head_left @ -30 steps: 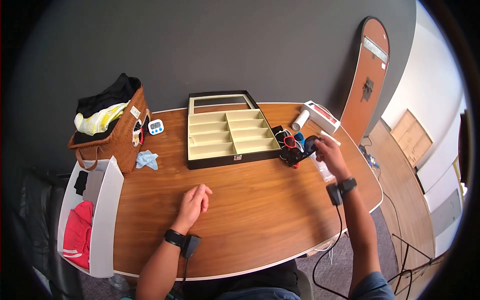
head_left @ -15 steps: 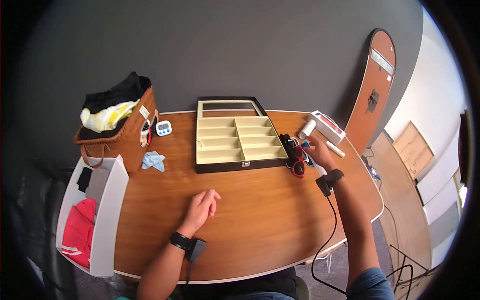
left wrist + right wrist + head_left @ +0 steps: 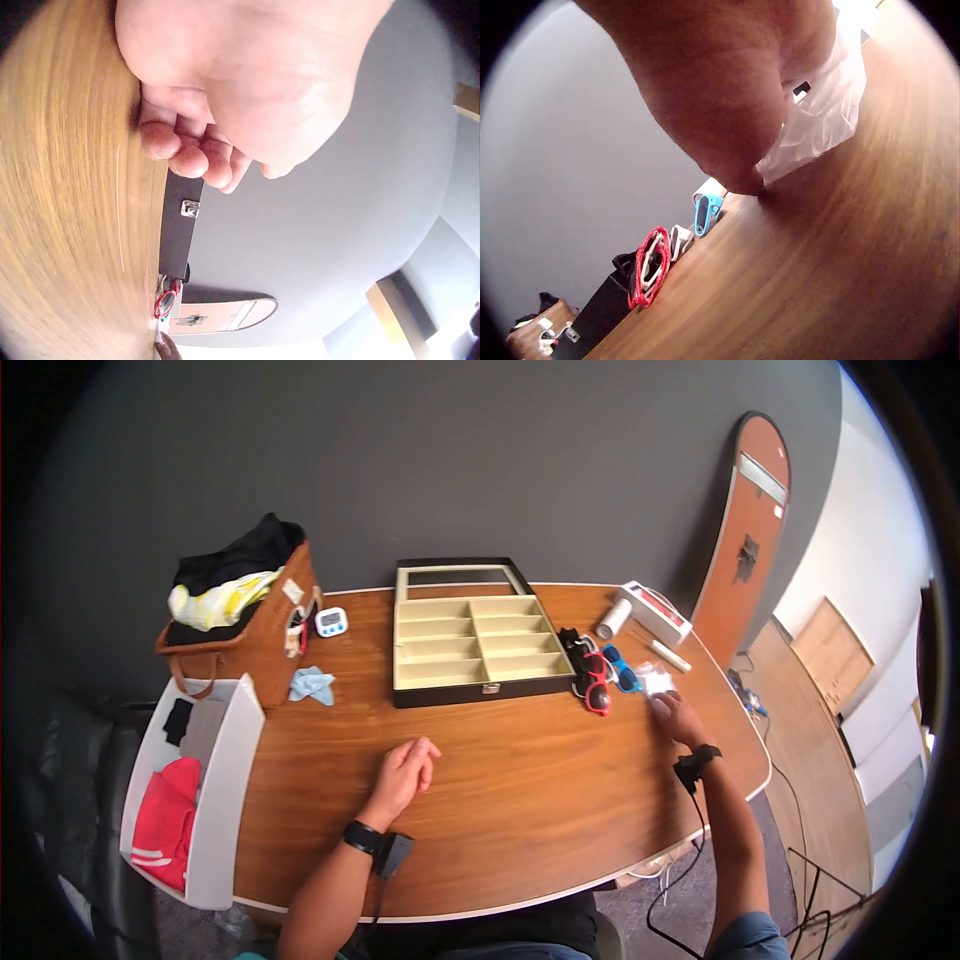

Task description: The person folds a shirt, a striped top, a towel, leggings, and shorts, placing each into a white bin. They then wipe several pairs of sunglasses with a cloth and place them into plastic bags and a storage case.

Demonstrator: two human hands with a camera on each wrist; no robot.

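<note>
My right hand (image 3: 680, 718) is low over the right side of the table, gripping a crumpled clear plastic bag (image 3: 821, 120) by its near end. The bag's far part lies on the wood. Just left of it is a row of sunglasses: a blue pair (image 3: 622, 669), a red pair (image 3: 597, 695), and white and black ones partly hidden beside them. My left hand (image 3: 402, 778) rests on the table with its fingers loosely curled and holds nothing. Beyond it stands an opened black display case (image 3: 490, 689) with cream compartments, its windowed lid tilted back.
A white roll (image 3: 614, 618), a white box (image 3: 655, 612) and a small white stick (image 3: 670, 656) sit at the back right. At left are a brown basket (image 3: 250, 670) of clothes, a white bin (image 3: 215, 800), a timer (image 3: 331, 622) and a blue cloth (image 3: 312, 685).
My right hand first held dark sunglasses, then was among the sunglasses beside the case. It has let go and moved right and nearer, onto the plastic bag. The left hand stays put.
</note>
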